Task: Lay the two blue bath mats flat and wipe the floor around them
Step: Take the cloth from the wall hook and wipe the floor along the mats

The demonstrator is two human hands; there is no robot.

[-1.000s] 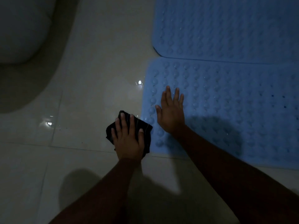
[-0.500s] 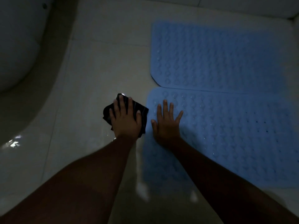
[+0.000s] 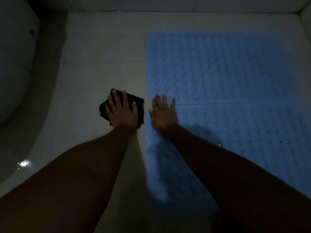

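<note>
Two blue bubbled bath mats lie flat side by side on the pale tiled floor [image 3: 101, 73]. The far mat [image 3: 218, 68] meets the near mat [image 3: 244, 148] along a seam at mid-height. My left hand [image 3: 122, 111] presses flat on a dark striped cloth [image 3: 139, 106] on the tiles, just left of the mats' edge. My right hand [image 3: 163, 115] rests palm down with fingers spread on the near mat's left edge, fingertips reaching the seam. Both forearms stretch in from the bottom.
A white toilet base [image 3: 15, 73] curves along the left side. Wall tiles [image 3: 185, 4] close the top and the right corner. A wet glint [image 3: 24, 163] shines on the floor at lower left. The room is dim.
My left hand has slid the cloth forward along the mats' left edge. My right hand moved forward too, up to the seam. My head came closer and tilted up.
</note>
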